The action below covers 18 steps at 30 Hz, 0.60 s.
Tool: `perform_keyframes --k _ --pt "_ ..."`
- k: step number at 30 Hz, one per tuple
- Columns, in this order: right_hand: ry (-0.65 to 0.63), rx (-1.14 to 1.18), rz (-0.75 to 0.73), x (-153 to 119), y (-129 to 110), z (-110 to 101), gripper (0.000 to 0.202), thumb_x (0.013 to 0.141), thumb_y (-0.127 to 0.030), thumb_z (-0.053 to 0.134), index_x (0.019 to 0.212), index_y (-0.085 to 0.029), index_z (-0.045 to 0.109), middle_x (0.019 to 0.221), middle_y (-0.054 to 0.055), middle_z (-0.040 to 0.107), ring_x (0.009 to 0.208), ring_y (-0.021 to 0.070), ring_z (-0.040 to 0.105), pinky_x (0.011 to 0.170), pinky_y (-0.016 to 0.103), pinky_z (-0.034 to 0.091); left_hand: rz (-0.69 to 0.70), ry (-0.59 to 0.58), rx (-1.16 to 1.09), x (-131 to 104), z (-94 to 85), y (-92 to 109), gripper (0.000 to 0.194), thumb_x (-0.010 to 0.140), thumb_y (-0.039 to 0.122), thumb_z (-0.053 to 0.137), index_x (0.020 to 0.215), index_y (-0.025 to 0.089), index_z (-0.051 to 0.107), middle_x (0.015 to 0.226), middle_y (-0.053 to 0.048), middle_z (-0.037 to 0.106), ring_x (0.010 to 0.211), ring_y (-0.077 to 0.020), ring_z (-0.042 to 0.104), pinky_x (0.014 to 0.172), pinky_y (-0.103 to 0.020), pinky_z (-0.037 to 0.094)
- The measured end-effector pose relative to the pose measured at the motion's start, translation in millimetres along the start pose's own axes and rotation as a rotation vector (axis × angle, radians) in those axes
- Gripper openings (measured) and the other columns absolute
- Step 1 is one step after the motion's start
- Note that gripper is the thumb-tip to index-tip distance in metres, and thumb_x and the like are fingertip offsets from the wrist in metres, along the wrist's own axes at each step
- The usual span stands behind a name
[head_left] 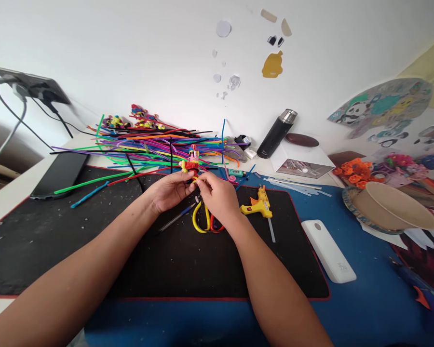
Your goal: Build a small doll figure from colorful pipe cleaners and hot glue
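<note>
A small pipe-cleaner figure (191, 163), pink, red and yellow with a bit of blue on top, stands upright between my hands. My left hand (169, 190) grips it low down with thumb and fingers. Against its lower part, my right hand (217, 193) pinches a short yellow pipe cleaner (195, 179). Below the right hand lie scissors with yellow and red handles (201, 219), partly covered by that hand. A pen (177, 217) rests on the black mat to their left.
Many coloured pipe cleaners (148, 147) are heaped along the wall, with finished figures (142, 115) behind. A yellow glue gun (261, 203) lies right of my hands. Around it are a black thermos (277, 134), a white power bank (329, 250) and a bowl (394, 205). A phone (61, 171) lies left.
</note>
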State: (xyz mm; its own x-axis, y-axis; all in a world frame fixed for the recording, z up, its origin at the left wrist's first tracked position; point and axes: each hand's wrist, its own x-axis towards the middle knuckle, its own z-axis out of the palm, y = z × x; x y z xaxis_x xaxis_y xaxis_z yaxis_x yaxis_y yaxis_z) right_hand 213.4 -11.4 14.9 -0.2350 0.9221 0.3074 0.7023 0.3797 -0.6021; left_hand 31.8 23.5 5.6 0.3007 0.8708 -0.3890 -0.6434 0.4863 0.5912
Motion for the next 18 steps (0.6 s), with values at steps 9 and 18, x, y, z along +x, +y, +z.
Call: perform_keyframes --k 9,18 --pt "0.000 0.093 0.007 0.1 0.1 0.1 0.017 0.109 -0.034 0.060 0.102 -0.027 0.073 0.081 0.001 0.076 0.076 0.0198 0.071 0.070 0.029 0.042 0.001 0.028 -0.029 -1.4 1.8 0.9 0.018 0.090 -0.004 0.072 0.083 0.011 0.080 0.079 -0.007 0.080 0.066 -0.0141 0.073 0.060 -0.021 0.059" --pt "-0.166 0.797 0.296 5.2 0.3 -0.2 0.021 0.100 -0.041 0.066 0.090 -0.023 0.068 0.055 -0.008 0.057 0.043 0.0105 0.052 0.048 0.023 0.040 0.101 -0.061 0.077 -2.8 1.7 -0.2 0.009 0.083 0.002 0.082 0.083 0.010 0.082 0.080 -0.007 0.081 0.068 -0.0133 0.072 0.062 -0.021 0.057"
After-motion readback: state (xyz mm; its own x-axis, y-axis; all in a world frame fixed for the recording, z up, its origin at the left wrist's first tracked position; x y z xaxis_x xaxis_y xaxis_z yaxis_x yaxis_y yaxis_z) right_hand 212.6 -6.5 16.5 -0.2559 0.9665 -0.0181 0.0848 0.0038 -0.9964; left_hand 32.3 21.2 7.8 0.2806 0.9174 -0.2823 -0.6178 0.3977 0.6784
